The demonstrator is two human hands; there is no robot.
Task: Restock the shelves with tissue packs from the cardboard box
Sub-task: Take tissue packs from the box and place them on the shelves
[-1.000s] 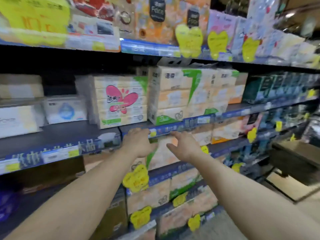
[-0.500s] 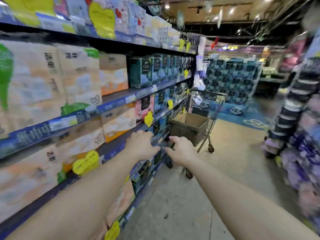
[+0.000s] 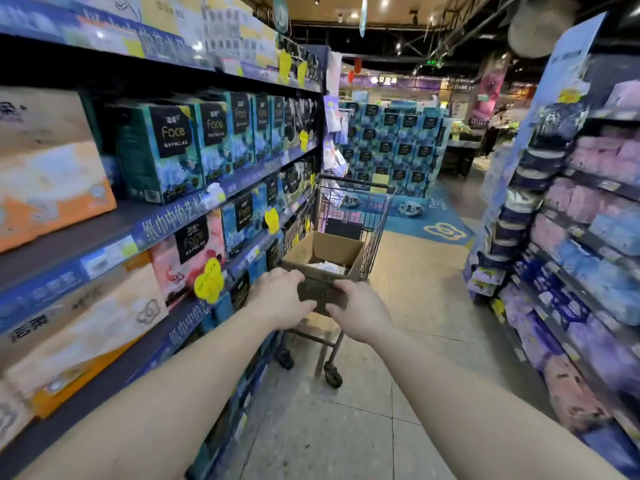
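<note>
Fingers (image 3: 294, 276) of our left hand (image 3: 280, 299), at the centre of the frame, curl over the near end of a dark flat object (image 3: 322, 295); the right hand (image 3: 360, 315) meets the same object from the other side, its fingers hidden under the palm, so we cannot tell how tightly they close. What the object is we cannot say for sure. It sits at the near rim of the shopping cart (image 3: 377, 216) and may be the cart's handle plate or a flap of the box; our guess is that both hands are there to steady or pull the load closer.

Cardboard box (image 3: 341, 249), just beyond the hands, rides in the cart's basket, top open. Contents: pale wrapped items (image 3: 330, 268) low inside, likely the tissue packs, count unreadable; the box looks mostly emptied.

Cart stands parked close against the shelves (image 3: 166, 220) along the left of the frame, presumably to keep the reach short.

Shelves, left: teal "Face" packs (image 3: 169, 150) upright in a row at upper left; pink pack (image 3: 187, 254) a level lower; orange-and-white packs (image 3: 52, 164) at far left.

Shelving at right of frame: purple and blue stock (image 3: 588, 237), blurred.
</note>
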